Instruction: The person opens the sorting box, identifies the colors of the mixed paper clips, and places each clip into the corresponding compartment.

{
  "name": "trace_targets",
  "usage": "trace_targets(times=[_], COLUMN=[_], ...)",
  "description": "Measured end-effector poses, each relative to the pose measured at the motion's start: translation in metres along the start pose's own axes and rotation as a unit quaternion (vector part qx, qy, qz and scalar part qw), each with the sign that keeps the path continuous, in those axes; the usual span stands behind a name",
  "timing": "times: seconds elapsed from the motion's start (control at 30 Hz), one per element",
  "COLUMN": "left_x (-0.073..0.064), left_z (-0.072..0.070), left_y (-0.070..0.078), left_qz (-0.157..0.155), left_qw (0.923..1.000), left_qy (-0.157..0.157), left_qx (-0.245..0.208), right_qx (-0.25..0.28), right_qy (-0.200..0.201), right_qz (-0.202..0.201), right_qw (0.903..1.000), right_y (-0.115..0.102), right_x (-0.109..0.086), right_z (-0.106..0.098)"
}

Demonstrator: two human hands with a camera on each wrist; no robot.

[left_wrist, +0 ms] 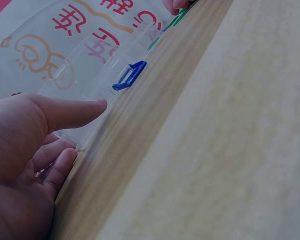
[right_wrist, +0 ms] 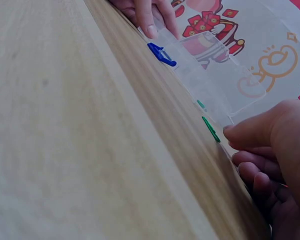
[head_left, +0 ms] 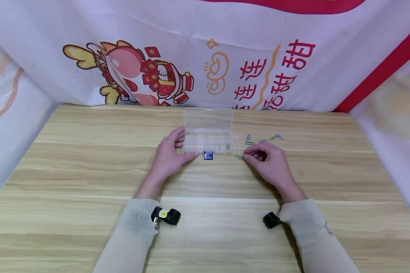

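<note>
Wood-grain table; behind it, white cloth backdrop (red characters, cartoon figure printed).

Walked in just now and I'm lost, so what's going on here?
At a wooden table, a person's left hand holds the left side of a clear divided box, its lid standing open. The right hand is at a green paper clip near the box's front right corner; whether it is pinched I can't tell. Another green clip lies inside the box at its right end, and several loose clips, green and blue, lie to the box's right.
</note>
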State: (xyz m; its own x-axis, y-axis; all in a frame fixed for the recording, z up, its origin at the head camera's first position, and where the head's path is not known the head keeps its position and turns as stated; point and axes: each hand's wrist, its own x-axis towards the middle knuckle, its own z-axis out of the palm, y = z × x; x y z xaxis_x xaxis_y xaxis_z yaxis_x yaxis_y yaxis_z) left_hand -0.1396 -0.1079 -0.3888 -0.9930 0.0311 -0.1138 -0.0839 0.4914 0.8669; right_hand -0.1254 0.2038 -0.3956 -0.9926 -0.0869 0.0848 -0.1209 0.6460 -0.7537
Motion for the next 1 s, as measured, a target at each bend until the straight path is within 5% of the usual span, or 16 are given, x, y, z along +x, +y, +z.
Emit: trace_targets(times=[1.0], left_x=[-0.0003], left_z=[0.0003], left_y=[-0.0001], left_qz=[0.0], left_qw=[1.0], left_qy=[-0.001], left_qx=[-0.003], right_qx=[-0.018], right_qy=[0.0], right_qz=[-0.033], right_qw=[0.9993], right_y=[-0.0016], right_x=[-0.0002], right_z=[0.0028])
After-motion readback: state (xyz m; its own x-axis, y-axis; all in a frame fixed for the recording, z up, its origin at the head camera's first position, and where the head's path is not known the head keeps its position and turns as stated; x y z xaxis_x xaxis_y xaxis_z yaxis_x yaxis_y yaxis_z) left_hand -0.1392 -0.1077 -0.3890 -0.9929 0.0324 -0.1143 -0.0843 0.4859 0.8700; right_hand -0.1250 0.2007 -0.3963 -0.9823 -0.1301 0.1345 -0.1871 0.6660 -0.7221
